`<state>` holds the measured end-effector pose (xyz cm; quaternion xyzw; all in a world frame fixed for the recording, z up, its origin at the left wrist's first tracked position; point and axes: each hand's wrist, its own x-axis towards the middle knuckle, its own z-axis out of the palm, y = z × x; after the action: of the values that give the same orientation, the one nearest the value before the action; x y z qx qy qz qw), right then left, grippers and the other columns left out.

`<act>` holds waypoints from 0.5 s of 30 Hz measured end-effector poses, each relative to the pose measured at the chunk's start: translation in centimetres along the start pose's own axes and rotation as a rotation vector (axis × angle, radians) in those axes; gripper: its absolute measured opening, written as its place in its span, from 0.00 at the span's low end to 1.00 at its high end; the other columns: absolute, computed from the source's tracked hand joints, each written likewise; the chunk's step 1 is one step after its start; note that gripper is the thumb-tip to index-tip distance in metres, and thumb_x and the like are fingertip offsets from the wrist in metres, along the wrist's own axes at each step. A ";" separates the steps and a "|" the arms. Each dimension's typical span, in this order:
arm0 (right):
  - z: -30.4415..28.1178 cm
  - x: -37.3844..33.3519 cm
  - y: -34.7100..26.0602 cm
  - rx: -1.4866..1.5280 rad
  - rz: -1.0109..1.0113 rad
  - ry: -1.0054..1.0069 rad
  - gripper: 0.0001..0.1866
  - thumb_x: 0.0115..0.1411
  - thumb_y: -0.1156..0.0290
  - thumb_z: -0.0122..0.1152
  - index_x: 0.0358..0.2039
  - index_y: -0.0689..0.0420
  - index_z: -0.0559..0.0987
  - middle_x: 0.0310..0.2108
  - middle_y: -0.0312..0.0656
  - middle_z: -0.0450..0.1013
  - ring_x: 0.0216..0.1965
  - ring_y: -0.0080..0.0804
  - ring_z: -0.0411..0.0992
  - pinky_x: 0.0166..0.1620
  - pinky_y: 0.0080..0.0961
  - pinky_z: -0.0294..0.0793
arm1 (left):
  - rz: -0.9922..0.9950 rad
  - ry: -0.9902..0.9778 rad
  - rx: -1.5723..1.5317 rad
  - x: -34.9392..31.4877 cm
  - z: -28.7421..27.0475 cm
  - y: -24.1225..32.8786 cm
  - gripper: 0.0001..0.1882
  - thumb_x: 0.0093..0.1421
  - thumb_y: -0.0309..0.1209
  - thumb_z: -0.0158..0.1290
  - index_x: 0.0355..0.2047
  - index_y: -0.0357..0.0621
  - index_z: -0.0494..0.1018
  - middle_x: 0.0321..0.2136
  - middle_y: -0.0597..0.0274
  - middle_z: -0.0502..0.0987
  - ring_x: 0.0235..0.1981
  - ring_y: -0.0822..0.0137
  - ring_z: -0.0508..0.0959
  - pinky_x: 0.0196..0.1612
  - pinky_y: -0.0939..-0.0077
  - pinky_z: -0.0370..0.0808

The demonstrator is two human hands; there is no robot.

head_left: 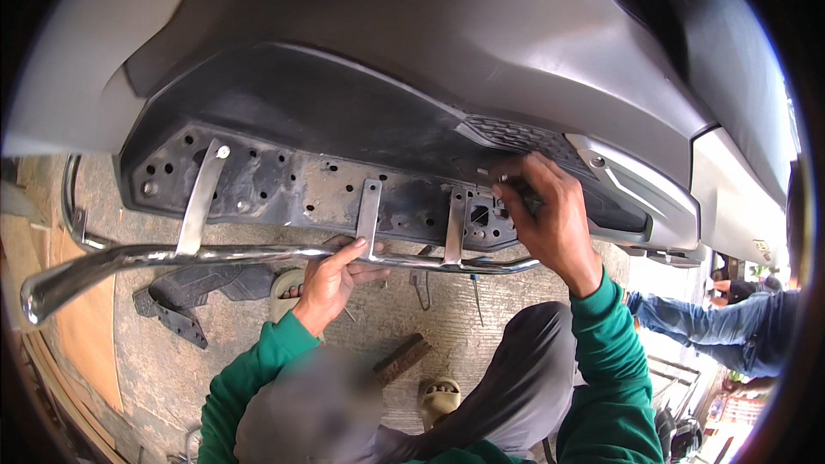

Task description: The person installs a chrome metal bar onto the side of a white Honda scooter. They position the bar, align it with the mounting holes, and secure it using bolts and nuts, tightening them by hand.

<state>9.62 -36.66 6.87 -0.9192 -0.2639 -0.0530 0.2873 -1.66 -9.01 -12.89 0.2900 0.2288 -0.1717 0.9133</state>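
Observation:
A shiny chrome tube bar [249,251] runs along the lower side of a motor scooter's dark footboard [335,191], which has many holes. My left hand [333,282] is closed around the bar near its middle bracket [369,210]. The left flat bracket [203,198] lies over the footboard, with a bolt head [223,152] at its top. Another bracket [456,223] stands further right, its upper holes uncovered. Above the footboard's right end, my right hand [550,216] pinches a small metal piece [504,178], perhaps a bolt, largely hidden by the fingers.
Grey scooter bodywork [412,26] fills the upper view. Below the bar, a black plastic cover [193,288], a wooden block [402,359] and a screwdriver [478,292] lie on the concrete floor. Wooden boards [82,318] are at left. Another person in jeans [696,318] is at right.

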 end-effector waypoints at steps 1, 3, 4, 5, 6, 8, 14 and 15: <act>0.1 -0.9 0.5 0.009 0.028 0.011 0.08 0.65 0.80 0.70 0.45 0.60 0.83 0.36 0.49 0.79 0.36 0.51 0.82 0.40 0.42 0.81 | 0.004 0.015 0.007 0.0 0.0 0.0 0.08 0.74 0.28 0.60 0.48 0.37 0.77 0.52 0.43 0.83 0.54 0.46 0.86 0.58 0.36 0.87; 1.1 -2.4 1.7 0.029 0.085 0.038 0.08 0.64 0.81 0.71 0.43 0.61 0.83 0.36 0.47 0.78 0.36 0.48 0.81 0.41 0.41 0.80 | -0.006 -0.010 0.016 -0.1 -0.1 0.1 0.08 0.74 0.29 0.60 0.48 0.37 0.78 0.51 0.43 0.83 0.54 0.46 0.87 0.58 0.36 0.87; 1.9 -3.0 2.3 0.056 0.080 0.058 0.08 0.64 0.80 0.72 0.42 0.61 0.83 0.36 0.47 0.78 0.36 0.48 0.81 0.41 0.41 0.80 | -0.012 -0.005 0.019 -0.2 -0.2 0.2 0.08 0.74 0.29 0.59 0.48 0.38 0.78 0.51 0.44 0.83 0.53 0.46 0.87 0.58 0.36 0.87; 3.0 -3.6 3.0 0.080 0.075 0.081 0.08 0.63 0.80 0.73 0.42 0.61 0.83 0.36 0.46 0.79 0.37 0.47 0.81 0.42 0.40 0.80 | -0.026 -0.005 0.037 -0.3 -0.2 0.3 0.08 0.75 0.30 0.59 0.49 0.40 0.78 0.52 0.48 0.83 0.57 0.49 0.85 0.59 0.36 0.86; 3.8 -4.2 3.5 0.117 0.056 0.115 0.08 0.63 0.79 0.73 0.41 0.62 0.83 0.36 0.46 0.79 0.37 0.47 0.81 0.42 0.40 0.80 | -0.027 -0.010 0.048 -0.3 -0.3 0.3 0.08 0.75 0.30 0.59 0.49 0.40 0.78 0.52 0.50 0.83 0.58 0.50 0.84 0.59 0.36 0.86; 4.8 -5.6 4.2 0.200 0.055 0.075 0.09 0.63 0.77 0.75 0.41 0.62 0.82 0.42 0.47 0.80 0.41 0.48 0.81 0.45 0.42 0.81 | -0.006 -0.031 0.039 -0.5 -0.5 0.2 0.09 0.75 0.30 0.59 0.51 0.40 0.78 0.53 0.52 0.83 0.60 0.52 0.82 0.59 0.36 0.86; 5.8 -7.4 3.9 0.130 0.014 -0.107 0.15 0.67 0.72 0.72 0.50 0.63 0.79 0.56 0.54 0.80 0.56 0.58 0.80 0.58 0.46 0.82 | -0.032 0.009 0.115 -0.8 -1.4 0.1 0.10 0.78 0.36 0.55 0.52 0.47 0.80 0.51 0.53 0.84 0.55 0.51 0.85 0.60 0.35 0.83; 5.8 -7.6 3.6 0.089 0.050 -0.168 0.16 0.69 0.71 0.69 0.53 0.64 0.79 0.60 0.56 0.78 0.63 0.59 0.77 0.64 0.48 0.80 | -0.038 0.009 0.113 -0.9 -1.5 0.2 0.10 0.78 0.36 0.54 0.52 0.47 0.80 0.51 0.53 0.84 0.55 0.51 0.85 0.60 0.35 0.83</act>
<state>4.62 -39.36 -1.63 -0.9131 -0.2660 0.0435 0.3059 -2.78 -7.83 -13.45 0.3376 0.2285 -0.2002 0.8909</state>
